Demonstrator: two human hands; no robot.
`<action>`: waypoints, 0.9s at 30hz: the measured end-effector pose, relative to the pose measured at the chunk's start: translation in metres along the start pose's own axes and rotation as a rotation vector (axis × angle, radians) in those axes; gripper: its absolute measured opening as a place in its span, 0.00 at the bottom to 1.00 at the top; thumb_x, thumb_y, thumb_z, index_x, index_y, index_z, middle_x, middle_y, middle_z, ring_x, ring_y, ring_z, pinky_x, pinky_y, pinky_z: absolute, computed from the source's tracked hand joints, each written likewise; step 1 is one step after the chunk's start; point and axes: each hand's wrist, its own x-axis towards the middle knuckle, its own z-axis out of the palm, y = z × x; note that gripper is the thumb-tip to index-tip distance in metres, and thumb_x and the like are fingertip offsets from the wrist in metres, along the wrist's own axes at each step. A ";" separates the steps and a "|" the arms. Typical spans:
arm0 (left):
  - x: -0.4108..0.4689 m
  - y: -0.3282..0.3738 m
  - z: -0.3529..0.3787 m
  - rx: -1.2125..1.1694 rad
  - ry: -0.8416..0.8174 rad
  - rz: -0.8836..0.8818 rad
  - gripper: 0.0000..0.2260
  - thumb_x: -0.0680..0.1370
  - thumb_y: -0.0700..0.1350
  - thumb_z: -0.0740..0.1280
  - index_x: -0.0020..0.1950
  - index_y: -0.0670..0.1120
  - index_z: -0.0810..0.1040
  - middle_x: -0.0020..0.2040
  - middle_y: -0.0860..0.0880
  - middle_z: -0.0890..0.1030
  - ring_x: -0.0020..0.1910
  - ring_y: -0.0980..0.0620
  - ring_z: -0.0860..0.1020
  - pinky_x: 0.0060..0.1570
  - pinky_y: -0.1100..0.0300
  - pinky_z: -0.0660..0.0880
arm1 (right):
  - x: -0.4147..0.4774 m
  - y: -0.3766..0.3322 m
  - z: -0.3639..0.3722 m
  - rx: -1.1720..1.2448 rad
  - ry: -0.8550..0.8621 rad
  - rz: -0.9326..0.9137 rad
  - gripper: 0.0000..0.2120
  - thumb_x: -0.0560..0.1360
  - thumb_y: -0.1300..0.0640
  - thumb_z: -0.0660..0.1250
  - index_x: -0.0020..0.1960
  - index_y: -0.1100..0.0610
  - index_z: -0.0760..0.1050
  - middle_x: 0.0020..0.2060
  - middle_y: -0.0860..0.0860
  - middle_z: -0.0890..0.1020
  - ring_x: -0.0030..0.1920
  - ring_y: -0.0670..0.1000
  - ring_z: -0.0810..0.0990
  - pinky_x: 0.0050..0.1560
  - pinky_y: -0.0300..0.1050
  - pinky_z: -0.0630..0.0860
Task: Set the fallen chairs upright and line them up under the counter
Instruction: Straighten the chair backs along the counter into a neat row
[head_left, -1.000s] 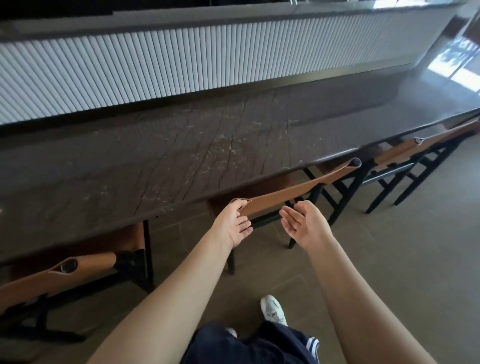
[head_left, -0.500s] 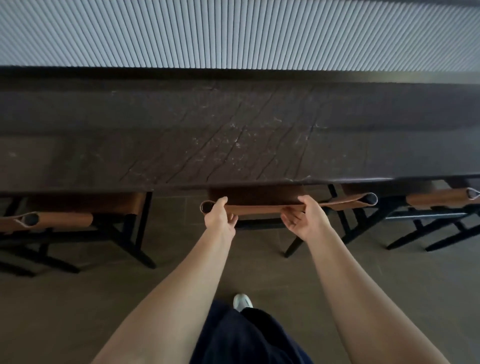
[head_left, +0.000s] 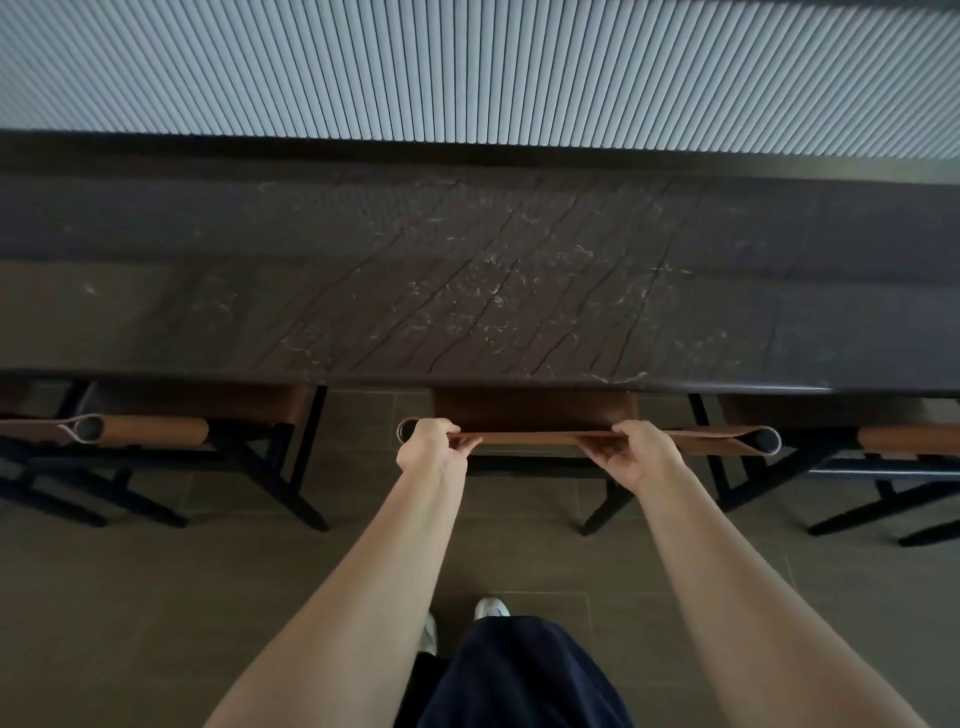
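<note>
Now: a long dark veined stone counter (head_left: 467, 291) spans my view. The middle chair, black frame with tan leather sling back (head_left: 535, 440), stands upright, seat tucked under the counter edge, roughly in line with the left-hand chair (head_left: 150, 431). Both hands clamp its back strap, the left hand (head_left: 428, 449) at the rolled end and the right hand (head_left: 631, 454) right of centre. My worry is that an uneven push skews it, and that the soft strap gives so knuckles strike stone.

The counter (head_left: 467, 291) across the middle of the frame looks like dark stone, smooth, with pale veins and a weak shine. The backrest (head_left: 540, 438) below it looks like tan leather, smooth and matt, on black matt legs (head_left: 608, 512). The floor (head_left: 156, 597) has matt grey-brown tiles. The wall panel (head_left: 467, 67) at the top is pale, ribbed.
</note>
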 end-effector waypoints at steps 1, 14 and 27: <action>0.001 0.002 -0.004 0.008 0.000 0.003 0.20 0.74 0.24 0.61 0.64 0.37 0.71 0.63 0.34 0.70 0.59 0.33 0.74 0.54 0.40 0.78 | -0.001 0.003 0.002 0.005 -0.004 -0.001 0.16 0.81 0.69 0.54 0.68 0.63 0.66 0.59 0.64 0.76 0.50 0.62 0.79 0.39 0.60 0.78; 0.025 0.062 -0.054 0.050 0.035 0.014 0.17 0.76 0.27 0.61 0.64 0.35 0.73 0.61 0.34 0.74 0.57 0.34 0.77 0.51 0.43 0.79 | -0.019 0.059 0.056 0.062 -0.062 0.004 0.17 0.80 0.71 0.54 0.68 0.64 0.65 0.64 0.65 0.71 0.54 0.64 0.76 0.59 0.66 0.76; 0.048 0.111 -0.075 -0.005 -0.033 -0.006 0.18 0.76 0.27 0.61 0.65 0.38 0.72 0.63 0.36 0.72 0.61 0.36 0.74 0.55 0.41 0.77 | -0.025 0.085 0.106 0.053 -0.092 -0.018 0.13 0.80 0.71 0.54 0.61 0.59 0.66 0.65 0.64 0.69 0.58 0.64 0.75 0.55 0.63 0.79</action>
